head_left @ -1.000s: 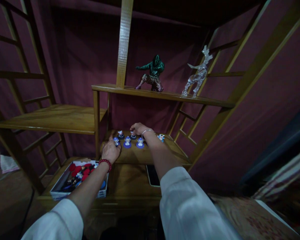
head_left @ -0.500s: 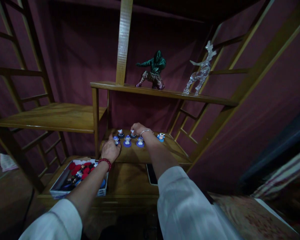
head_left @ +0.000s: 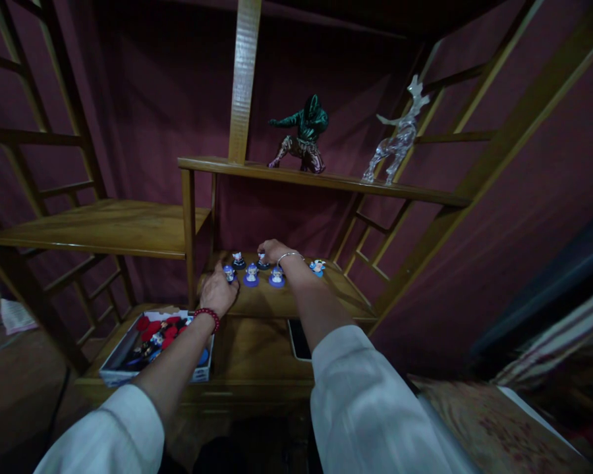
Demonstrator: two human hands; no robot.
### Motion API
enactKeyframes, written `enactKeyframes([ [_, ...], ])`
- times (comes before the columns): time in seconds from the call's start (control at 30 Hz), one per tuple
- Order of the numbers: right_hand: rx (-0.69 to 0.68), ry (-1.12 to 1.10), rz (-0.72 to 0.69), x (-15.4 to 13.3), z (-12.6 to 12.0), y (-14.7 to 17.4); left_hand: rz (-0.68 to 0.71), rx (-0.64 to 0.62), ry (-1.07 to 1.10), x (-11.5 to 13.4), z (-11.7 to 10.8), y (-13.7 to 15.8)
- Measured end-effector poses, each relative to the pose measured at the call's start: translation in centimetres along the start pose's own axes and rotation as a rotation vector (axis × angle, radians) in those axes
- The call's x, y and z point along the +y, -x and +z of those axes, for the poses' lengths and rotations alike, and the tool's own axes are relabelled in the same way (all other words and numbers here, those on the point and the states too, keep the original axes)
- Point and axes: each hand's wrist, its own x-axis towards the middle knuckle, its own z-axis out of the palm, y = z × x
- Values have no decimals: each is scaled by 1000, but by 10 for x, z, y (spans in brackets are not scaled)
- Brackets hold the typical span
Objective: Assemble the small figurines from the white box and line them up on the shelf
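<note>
Head | left fingers [head_left: 219, 272] around purple figurine [head_left: 229, 274] | right fingers [head_left: 265, 247] at black-based figurine [head_left: 263, 264] | clamping unclear

Three purple-and-white figurines [head_left: 251, 274], two black-and-white figurines [head_left: 238, 261], one blue-based figurine [head_left: 317, 267], one green-topped statue [head_left: 304, 135], one clear deer [head_left: 396, 145], two bracelets [head_left: 213, 314], one dark flat slab [head_left: 300, 339] and one box [head_left: 201, 375] (the pieces [head_left: 168, 334] inside overlap too much to count)

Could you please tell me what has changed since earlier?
The right forearm has shifted slightly left, showing more of the blue-based figurine. Nothing was visibly grasped or released. The left hand stays at a purple-topped figurine, the right hand at a dark-based figurine.
</note>
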Motion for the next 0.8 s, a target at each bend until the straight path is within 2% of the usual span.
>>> enactKeyframes([
  [0.17,65,-87,62,10,-8,8,0,-9,5,0,-2,1],
  [0.3,199,-115,103,27,-13,24,-7,-21,15,-2,-2,1],
  [0.47,394,-113,119,44,-15,60,30,9,23,-4,0,2],
  [0.6,467,-155,188,56,-5,89,49,42,31,-5,-1,5],
  [0.8,576,-312,367,71,26,122,122,121,27,-8,-5,13],
])
